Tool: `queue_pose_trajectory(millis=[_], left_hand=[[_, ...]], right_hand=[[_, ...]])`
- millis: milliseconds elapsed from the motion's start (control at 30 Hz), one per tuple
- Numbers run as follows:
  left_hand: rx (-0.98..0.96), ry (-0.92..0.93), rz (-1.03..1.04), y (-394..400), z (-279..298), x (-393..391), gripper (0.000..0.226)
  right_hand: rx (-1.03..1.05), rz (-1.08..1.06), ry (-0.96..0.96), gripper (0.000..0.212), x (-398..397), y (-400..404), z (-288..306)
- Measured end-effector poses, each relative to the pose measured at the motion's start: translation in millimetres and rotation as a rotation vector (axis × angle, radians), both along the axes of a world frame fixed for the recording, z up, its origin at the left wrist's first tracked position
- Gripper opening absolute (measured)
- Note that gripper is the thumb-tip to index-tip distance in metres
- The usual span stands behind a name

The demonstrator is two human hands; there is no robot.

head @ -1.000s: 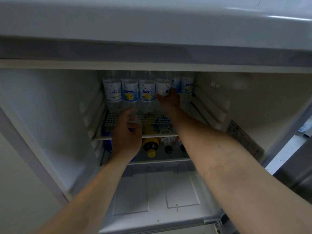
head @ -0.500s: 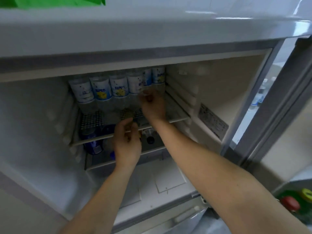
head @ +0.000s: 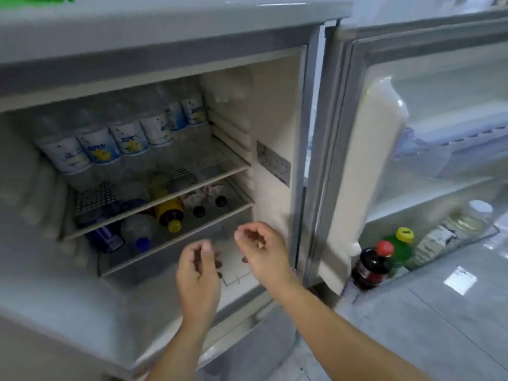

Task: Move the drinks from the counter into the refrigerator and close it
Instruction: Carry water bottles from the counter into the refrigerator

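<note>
The white refrigerator (head: 154, 45) stands open, its door (head: 412, 133) swung wide to the right. Both hands hang in front of the compartment, near the lower shelf edge, and neither holds anything: the left hand (head: 199, 273) has its fingers loosely curled, the right hand (head: 261, 250) just beside it, also relaxed with fingertips drawn in. On the upper wire shelf (head: 220, 171) a row of clear plastic bottles with white and blue labels (head: 129, 138) stands upright along the far wall, touching side by side. Below, on the second wire shelf (head: 236, 207), more drinks lie on their sides with caps facing us: a yellow-capped amber bottle (head: 169, 213), a clear bottle with a blue cap (head: 138, 232), a dark blue can (head: 105, 237) at the left, and two black-capped bottles (head: 209, 206) to the right. In the door's bottom rack (head: 467, 243) stand a dark red-capped bottle (head: 371, 262) and a green yellow-capped bottle (head: 400, 244).
</note>
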State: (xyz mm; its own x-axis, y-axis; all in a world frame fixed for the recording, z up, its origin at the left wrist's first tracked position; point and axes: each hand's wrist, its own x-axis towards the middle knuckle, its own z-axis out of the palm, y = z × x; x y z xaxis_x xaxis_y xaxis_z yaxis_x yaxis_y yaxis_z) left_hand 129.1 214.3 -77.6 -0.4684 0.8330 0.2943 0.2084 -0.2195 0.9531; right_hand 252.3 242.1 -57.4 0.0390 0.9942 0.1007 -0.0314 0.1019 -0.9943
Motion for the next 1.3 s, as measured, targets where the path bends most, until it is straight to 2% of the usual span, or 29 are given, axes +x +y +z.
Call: queue_pose_trajectory(millis=[200,400,567,667,767,933,1033,1300], left_hand=[[-0.182,0.016,-0.152,-74,-64,74,0.015],[-0.449,0.077,-0.418,-146,-131,139,0.012],[-0.694,0.254,-0.595,-174,-183,155,0.009],[-0.856,0.405,-0.701,-177,-211,152,0.005],[-1.066,0.557,-0.789,-176,-235,145,0.014],[-1.309,0.702,-0.814,-164,-260,153,0.021],[-1.349,0.72,-0.84,-156,-267,185,0.018],[-1.301,0.827,-1.116,-105,-267,326,0.014]], right_hand=[[-0.16,-0.177,-0.034,0.005,111,-116,-71],[-0.516,-0.514,-0.015,0.005,244,-254,-153],[-0.764,-0.791,0.056,0.007,316,-364,-218],[-0.889,-0.898,0.117,0.009,335,-416,-241],[-1.007,-0.98,0.172,0.01,344,-458,-252],[-1.181,-1.093,0.208,0.011,350,-508,-257],[-1.268,-1.17,0.22,0.01,350,-523,-254],[-1.42,-1.276,0.349,0.012,345,-556,-266]])
